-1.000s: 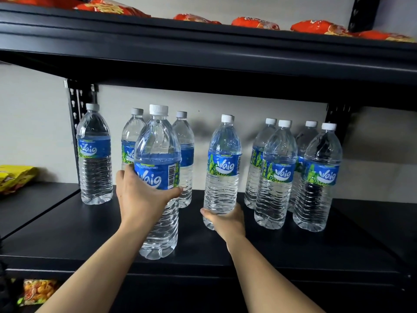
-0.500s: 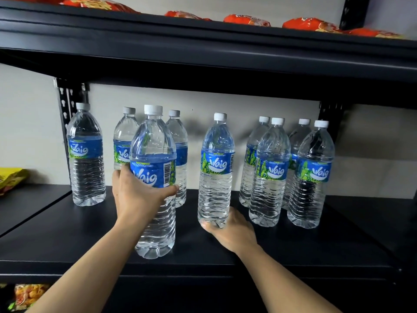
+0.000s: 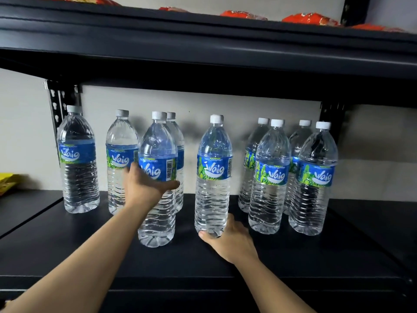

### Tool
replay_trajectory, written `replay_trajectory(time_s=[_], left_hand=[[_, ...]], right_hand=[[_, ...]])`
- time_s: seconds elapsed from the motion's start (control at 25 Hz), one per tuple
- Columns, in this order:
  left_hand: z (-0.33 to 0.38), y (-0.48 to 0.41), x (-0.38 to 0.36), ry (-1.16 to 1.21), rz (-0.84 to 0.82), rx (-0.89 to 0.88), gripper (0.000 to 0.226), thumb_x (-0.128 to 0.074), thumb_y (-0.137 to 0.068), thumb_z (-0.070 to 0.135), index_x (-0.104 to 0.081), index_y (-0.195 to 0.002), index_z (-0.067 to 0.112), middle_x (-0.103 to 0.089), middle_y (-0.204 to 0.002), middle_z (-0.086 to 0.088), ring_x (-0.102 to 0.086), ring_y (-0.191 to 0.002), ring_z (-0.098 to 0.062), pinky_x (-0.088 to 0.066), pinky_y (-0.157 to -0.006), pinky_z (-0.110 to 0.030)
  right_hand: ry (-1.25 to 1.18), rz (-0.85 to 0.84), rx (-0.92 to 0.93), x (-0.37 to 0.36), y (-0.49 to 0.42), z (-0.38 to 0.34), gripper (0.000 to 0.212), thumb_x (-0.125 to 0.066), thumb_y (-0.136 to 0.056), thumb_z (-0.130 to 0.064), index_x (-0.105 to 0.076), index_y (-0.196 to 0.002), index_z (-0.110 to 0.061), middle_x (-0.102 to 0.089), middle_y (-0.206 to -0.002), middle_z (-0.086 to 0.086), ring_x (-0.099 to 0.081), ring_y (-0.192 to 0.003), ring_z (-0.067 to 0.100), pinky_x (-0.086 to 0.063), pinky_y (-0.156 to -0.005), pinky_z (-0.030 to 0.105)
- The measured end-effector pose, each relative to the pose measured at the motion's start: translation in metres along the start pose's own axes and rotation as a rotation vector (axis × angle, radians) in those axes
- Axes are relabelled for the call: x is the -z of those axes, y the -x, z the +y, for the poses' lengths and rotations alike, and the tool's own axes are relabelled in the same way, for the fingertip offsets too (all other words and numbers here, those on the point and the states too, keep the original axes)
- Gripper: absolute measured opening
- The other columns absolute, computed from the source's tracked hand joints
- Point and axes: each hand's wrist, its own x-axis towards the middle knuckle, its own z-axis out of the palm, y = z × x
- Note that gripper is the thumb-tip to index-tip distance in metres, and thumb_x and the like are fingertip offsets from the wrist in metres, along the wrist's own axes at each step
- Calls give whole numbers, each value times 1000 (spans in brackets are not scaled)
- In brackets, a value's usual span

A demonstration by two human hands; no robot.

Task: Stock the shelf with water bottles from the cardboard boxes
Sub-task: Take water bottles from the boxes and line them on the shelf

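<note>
Since a second ago you have pushed the left bottle [image 3: 158, 150] deeper onto the shelf [image 3: 67, 256], and it now stands just in front of a rear bottle [image 3: 178, 141] whose cap shows beside its own. That black shelf fills the lower view, with the upper shelf [image 3: 203, 41] across 12 o'clock. A group of four bottles [image 3: 270, 177] stands at 3 o'clock, two in front and two behind. The middle bottle [image 3: 213, 195] stands upright at the centre. Two more stand at 9 o'clock, the far-left bottle [image 3: 77, 159] and its neighbour [image 3: 119, 141]. Your left hand [image 3: 144, 188] wraps fingers and thumb round the left bottle just under its label. Your right hand [image 3: 232, 242] curls round the foot of the middle bottle. Orange packets [image 3: 309, 19] lie at 1 o'clock on the upper shelf, and a yellow packet [image 3: 6, 181] at the 9 o'clock edge
</note>
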Motion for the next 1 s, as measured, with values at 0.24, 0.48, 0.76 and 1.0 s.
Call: replay_trajectory(time_s=[0.24,0.48,0.76,1.0], left_hand=[[-22,-1,-5,-29,-84,-155,119,-96,-43,48,-36,-140,14,-46,-130,-7,-44,-126,-25,-38,-111,-42],[-82,40,4,-72,-405,-17,114,-93,-61,32,-15,-143,16,-42,-144,-6,-44,-131,-22,-33,-112,-32],[-88,41,-5,-34,-365,45,98,-86,-67,44,-27,-142,21,-52,-137,1,-50,-127,-21,-38,-106,-32],[-82,41,-13,-47,-374,52,107,-78,-77,48,-12,-156,17,-29,-158,-5,-30,-145,-22,-25,-116,-33]], right_hand=[[-63,-39,-34,2,-3,0,83,-57,-68,-79,-42,-130,-26,-55,-123,4,-50,-121,27,-41,-98,35],[-24,-44,-45,1,-7,2,104,-55,-64,-87,-32,-143,-23,-49,-136,6,-45,-129,28,-41,-104,38],[-119,-20,-39,1,-7,3,106,-56,-63,-87,-23,-148,-32,-47,-138,1,-43,-132,26,-40,-106,37],[-142,-8,-39,1,-7,2,103,-58,-59,-89,-29,-142,-35,-51,-133,0,-48,-128,25,-43,-103,37]])
